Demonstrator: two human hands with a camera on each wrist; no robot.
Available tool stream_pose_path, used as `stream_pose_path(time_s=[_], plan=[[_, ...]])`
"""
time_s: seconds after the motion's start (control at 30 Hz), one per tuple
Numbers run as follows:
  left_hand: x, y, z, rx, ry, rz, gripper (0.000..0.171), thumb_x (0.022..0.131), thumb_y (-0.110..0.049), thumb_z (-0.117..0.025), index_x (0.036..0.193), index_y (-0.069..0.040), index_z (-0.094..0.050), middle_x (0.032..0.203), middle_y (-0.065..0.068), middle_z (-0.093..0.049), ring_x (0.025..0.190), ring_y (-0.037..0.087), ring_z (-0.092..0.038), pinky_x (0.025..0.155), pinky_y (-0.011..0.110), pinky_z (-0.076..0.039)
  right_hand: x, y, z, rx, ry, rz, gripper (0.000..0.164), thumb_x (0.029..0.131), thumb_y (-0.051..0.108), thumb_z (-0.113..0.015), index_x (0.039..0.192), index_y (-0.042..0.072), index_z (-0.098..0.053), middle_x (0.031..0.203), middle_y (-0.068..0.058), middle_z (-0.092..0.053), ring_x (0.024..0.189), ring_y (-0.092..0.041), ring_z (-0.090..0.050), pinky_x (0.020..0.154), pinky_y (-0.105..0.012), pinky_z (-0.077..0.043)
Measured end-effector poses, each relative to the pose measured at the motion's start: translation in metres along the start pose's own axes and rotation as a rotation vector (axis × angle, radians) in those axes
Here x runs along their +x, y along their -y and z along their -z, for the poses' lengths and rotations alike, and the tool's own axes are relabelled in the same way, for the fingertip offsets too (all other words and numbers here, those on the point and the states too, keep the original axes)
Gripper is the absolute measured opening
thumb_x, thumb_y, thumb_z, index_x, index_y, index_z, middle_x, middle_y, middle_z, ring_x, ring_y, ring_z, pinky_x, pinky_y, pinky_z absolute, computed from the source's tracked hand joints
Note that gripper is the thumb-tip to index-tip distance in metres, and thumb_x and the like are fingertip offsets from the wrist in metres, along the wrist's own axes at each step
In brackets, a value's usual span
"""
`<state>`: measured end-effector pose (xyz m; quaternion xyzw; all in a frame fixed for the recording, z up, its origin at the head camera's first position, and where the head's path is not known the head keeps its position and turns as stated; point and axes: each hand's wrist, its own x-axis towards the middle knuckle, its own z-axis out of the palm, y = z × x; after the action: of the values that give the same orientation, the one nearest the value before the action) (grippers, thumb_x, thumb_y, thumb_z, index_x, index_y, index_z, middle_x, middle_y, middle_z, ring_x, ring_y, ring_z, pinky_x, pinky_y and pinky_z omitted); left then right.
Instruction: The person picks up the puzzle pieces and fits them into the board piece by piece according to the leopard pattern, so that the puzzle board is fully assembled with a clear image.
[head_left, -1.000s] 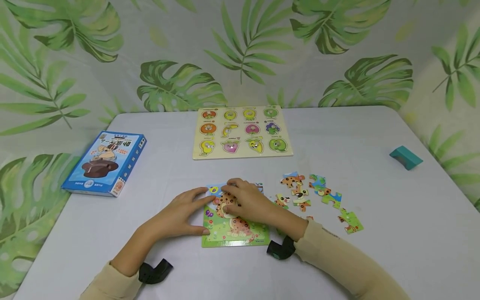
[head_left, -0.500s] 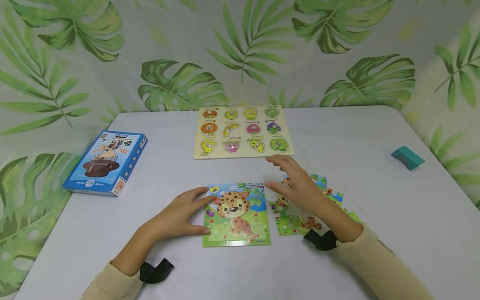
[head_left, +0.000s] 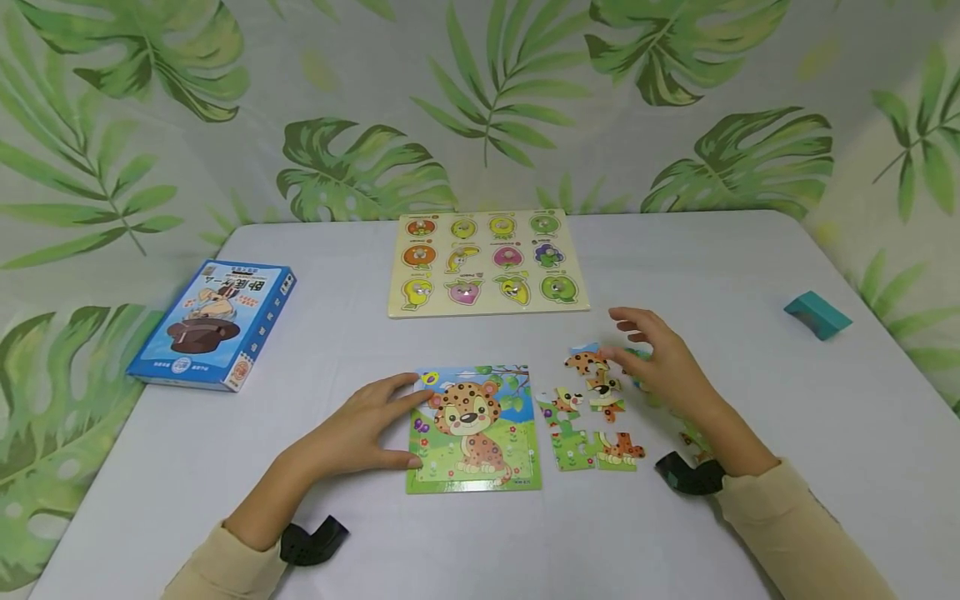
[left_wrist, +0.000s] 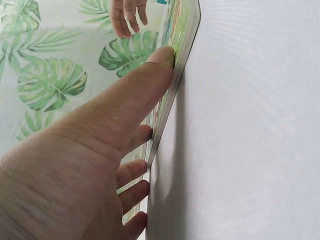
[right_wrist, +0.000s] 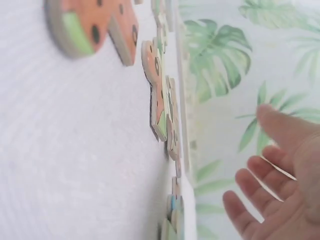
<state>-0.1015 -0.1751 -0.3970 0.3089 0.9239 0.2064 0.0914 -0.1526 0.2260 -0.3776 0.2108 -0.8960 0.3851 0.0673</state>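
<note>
A square leopard jigsaw board (head_left: 517, 462) lies flat in the middle of the table. My left hand (head_left: 352, 429) rests at its left side, thumb and fingertips touching the edge. The left wrist view shows the thumb (left_wrist: 145, 82) pressed along the board's rim, fingers relaxed. To the board's right lie several loose jigsaw pieces, including a spotted one (head_left: 618, 450) and a green one with flowers (head_left: 573, 450). My right hand (head_left: 671, 371) hovers over the far pieces, holding nothing and hiding some of them. In the right wrist view its fingers (right_wrist: 255, 190) are spread and loosely bent above the pieces.
Beyond the leopard board lies a wooden fruit peg puzzle (head_left: 487, 279). A blue game box (head_left: 213, 325) sits at the left edge of the table, and a teal curved block (head_left: 817, 315) near the right edge. A leaf-patterned cloth (head_left: 510, 100) hangs behind.
My right hand has lifted off the leopard board and moved right over the loose pieces, uncovering the leopard's face. The left hand has stayed at the board's edge.
</note>
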Motion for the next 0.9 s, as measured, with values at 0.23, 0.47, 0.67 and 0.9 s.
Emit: stream_pose_path(time_s=[0.23,0.47,0.67,0.9], plan=[[0.0,0.001,0.0,-0.001,0.002,-0.001,0.084,0.07,-0.059,-0.065,0.139,-0.022,-0.036,0.144,0.009,-0.024,0.129,0.03,-0.022,0.102,0.048,-0.02,-0.002,-0.016,-0.001,0.029,0.114,-0.115,0.052,0.086,0.016,-0.061,0.132,0.004,-0.04,0.13,-0.015,-0.042,0.113,-0.032,-0.043,0.088,-0.047,-0.039],[0.0,0.001,0.0,-0.009,0.003,0.002,0.084,0.07,-0.058,-0.066,0.139,-0.023,-0.036,0.144,0.008,-0.023,0.129,0.03,-0.022,0.102,0.048,-0.02,-0.004,-0.026,-0.003,-0.005,0.171,-0.135,0.051,0.087,0.017,-0.06,0.133,0.006,-0.04,0.129,-0.015,-0.044,0.114,-0.033,-0.043,0.092,-0.048,-0.035],[0.0,0.001,-0.001,-0.015,0.003,0.009,0.084,0.069,-0.059,-0.065,0.139,-0.023,-0.036,0.144,0.008,-0.023,0.129,0.03,-0.021,0.103,0.047,-0.019,-0.004,-0.03,-0.005,-0.035,0.221,-0.176,0.053,0.085,0.028,-0.061,0.132,0.012,-0.043,0.131,-0.012,-0.044,0.119,-0.032,-0.039,0.095,-0.051,-0.031],[0.0,0.002,-0.001,-0.021,0.005,0.01,0.083,0.07,-0.06,-0.064,0.139,-0.023,-0.035,0.144,0.008,-0.023,0.13,0.03,-0.021,0.103,0.047,-0.019,-0.002,-0.032,-0.005,-0.049,0.27,-0.084,0.045,0.087,0.019,-0.06,0.13,0.01,-0.048,0.13,-0.01,-0.047,0.121,-0.03,-0.037,0.097,-0.048,-0.03]])
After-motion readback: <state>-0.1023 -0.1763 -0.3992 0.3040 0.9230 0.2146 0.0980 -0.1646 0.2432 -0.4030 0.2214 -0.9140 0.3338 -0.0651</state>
